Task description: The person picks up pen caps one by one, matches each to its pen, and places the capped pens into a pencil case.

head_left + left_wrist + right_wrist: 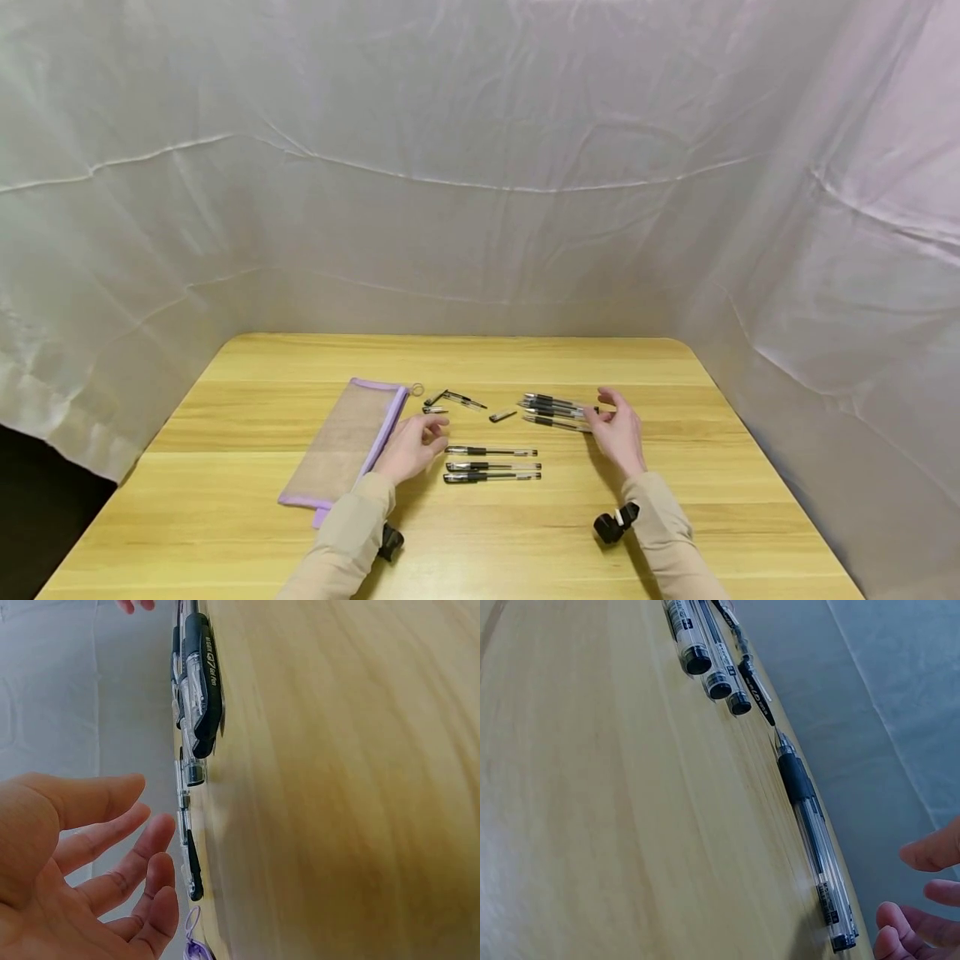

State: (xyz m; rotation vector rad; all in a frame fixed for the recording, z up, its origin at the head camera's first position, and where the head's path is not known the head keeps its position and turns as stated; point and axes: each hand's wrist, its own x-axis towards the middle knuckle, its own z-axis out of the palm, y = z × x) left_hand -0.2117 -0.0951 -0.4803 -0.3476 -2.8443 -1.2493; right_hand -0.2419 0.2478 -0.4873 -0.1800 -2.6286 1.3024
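My left hand (pixel 408 446) hovers between the purple-trimmed mesh zip pouch (pixel 333 437) and three capped gel pens (pixel 493 466), which lie side by side. In the left wrist view its loosely bent fingers (pixel 131 877) hold nothing. On the right, my right hand (pixel 618 429) is at the rear ends of several uncapped gel pens (pixel 551 408), fingertips overlapping them in the head view. The right wrist view shows a gap between its thumb and fingers, beside a clear-barrelled pen (pixel 814 840) with a black grip. These uncapped pens point left.
A loose black pen cap (pixel 502 415) lies between the two pen groups. Farther left are another cap (pixel 435 409) and slim pen parts (pixel 465 401) near the pouch's ring (pixel 416 389). Pale cloth (pixel 480 250) hangs round the wooden table (pixel 480 542).
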